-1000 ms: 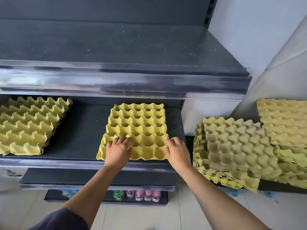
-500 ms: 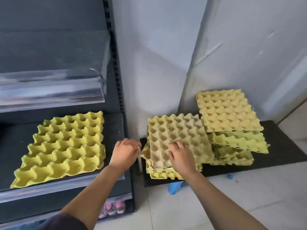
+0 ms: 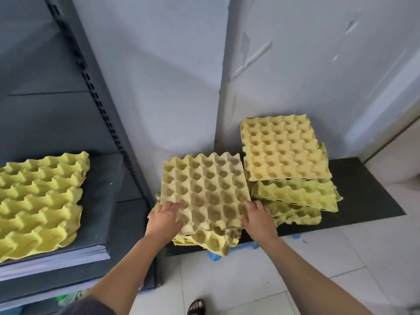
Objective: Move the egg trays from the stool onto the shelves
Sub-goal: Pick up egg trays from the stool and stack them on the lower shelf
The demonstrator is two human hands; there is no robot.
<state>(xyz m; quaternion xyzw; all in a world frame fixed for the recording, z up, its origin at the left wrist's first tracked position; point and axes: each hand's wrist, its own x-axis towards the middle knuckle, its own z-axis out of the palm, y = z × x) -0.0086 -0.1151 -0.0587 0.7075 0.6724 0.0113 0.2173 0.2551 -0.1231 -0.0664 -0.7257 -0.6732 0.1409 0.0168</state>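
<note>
Currently the top egg tray (image 3: 204, 189) of the nearer stack (image 3: 211, 241) on the stool (image 3: 363, 196) is gripped at its near corners by the left hand (image 3: 164, 220) and right hand (image 3: 258, 220); another tray (image 3: 41, 201) is laid on the shelf (image 3: 100, 223).

A pale wall (image 3: 170, 87) stands behind, with a vertical corner edge and flaking patches of paint (image 3: 256, 53). The floor (image 3: 341, 269) is laid with light square tiles. A black sandal (image 3: 196, 309) shows at the bottom edge. Something green and blurred (image 3: 68, 300) sits low at the left.
</note>
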